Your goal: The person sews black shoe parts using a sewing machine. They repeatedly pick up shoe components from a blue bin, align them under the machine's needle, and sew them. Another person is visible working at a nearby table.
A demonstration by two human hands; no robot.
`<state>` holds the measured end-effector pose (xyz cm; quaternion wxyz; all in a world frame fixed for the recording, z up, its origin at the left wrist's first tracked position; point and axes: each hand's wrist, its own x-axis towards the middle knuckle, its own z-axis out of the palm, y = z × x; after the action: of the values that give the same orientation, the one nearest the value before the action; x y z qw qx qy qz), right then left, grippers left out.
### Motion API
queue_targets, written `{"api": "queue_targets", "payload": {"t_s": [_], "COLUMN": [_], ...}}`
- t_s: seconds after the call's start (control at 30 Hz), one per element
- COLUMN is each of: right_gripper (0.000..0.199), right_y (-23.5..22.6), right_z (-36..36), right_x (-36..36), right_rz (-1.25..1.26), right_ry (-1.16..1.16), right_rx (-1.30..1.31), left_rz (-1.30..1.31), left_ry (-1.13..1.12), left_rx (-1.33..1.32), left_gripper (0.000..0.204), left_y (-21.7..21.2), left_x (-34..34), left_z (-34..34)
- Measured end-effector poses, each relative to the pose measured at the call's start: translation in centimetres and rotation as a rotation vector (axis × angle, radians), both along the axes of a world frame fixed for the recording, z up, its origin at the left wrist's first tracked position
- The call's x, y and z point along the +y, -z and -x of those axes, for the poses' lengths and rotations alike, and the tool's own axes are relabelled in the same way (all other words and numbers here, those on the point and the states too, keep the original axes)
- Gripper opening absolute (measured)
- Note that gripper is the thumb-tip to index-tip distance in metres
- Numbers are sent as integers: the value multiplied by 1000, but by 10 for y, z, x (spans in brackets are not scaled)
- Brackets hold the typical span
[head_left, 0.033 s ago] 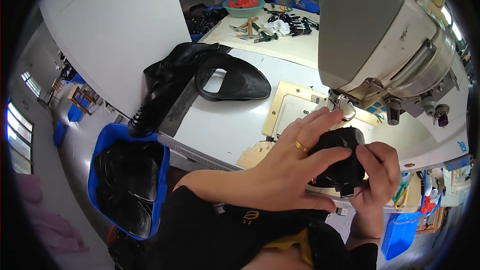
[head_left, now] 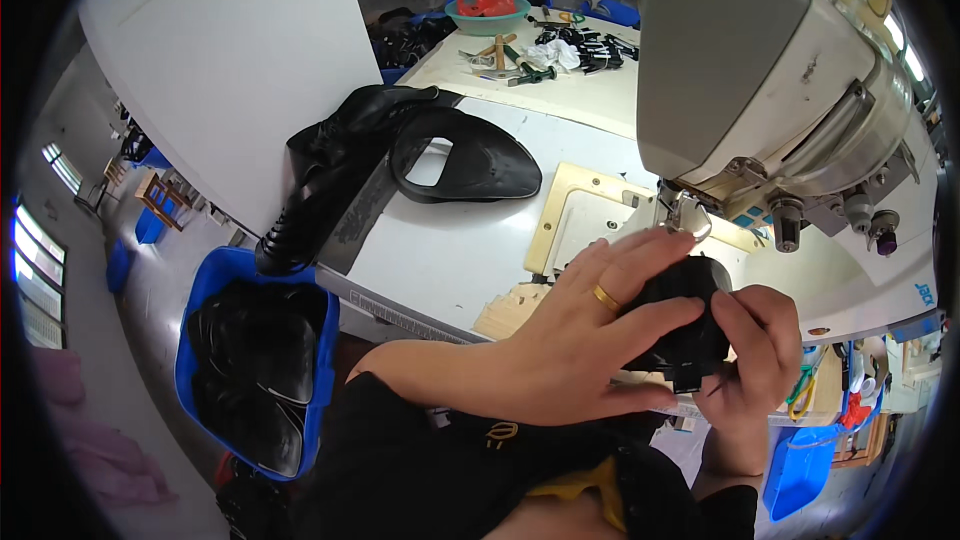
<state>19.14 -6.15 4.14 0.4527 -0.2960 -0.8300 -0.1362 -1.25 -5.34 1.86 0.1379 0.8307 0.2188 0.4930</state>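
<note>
A black leather shoe part [head_left: 697, 340] is between my hands, just in front of the sewing machine's needle area. My left hand [head_left: 575, 340], wearing a gold ring, grips its left side with spread fingers; the fingertips reach towards the presser foot [head_left: 688, 215]. At the right edge, my right hand [head_left: 760, 345] pinches the part between thumb and fingers. A small tab hangs from its lower end. The side facing the machine bed is hidden. Left of the machine, a black shoe upper [head_left: 480, 162] with a cut-out opening lies on the white table [head_left: 440, 260].
The sewing machine head [head_left: 725, 50] fills the right side. Folded black leather pieces [head_left: 345, 145] drape over the table's left edge. A blue bin [head_left: 325, 360] with black parts stands below. The table behind carries a hammer [head_left: 500, 52] and a green basin [head_left: 490, 22].
My left hand's fingers have shifted slightly down, away from the presser foot. The leather part stays between both hands, and the right hand is nearly still.
</note>
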Motion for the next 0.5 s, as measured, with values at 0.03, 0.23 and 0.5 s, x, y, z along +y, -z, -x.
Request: {"api": "queue_targets", "payload": {"t_s": [0.03, 0.23, 0.5], "right_gripper": [40, 49, 46], "right_y": [-3, -4, 41], "right_z": [1, -2, -41], "right_x": [-1, 5, 44], "right_rz": [12, 316, 241], "right_ry": [-3, 68, 187], "right_rx": [-3, -61, -123], "left_rz": [34, -88, -290], "left_ry": [18, 108, -59], "left_rx": [2, -41, 179], "left_gripper": [56, 41, 38], "left_y": [1, 19, 42], "left_x": [2, 48, 87], "left_z": [-2, 0, -12]}}
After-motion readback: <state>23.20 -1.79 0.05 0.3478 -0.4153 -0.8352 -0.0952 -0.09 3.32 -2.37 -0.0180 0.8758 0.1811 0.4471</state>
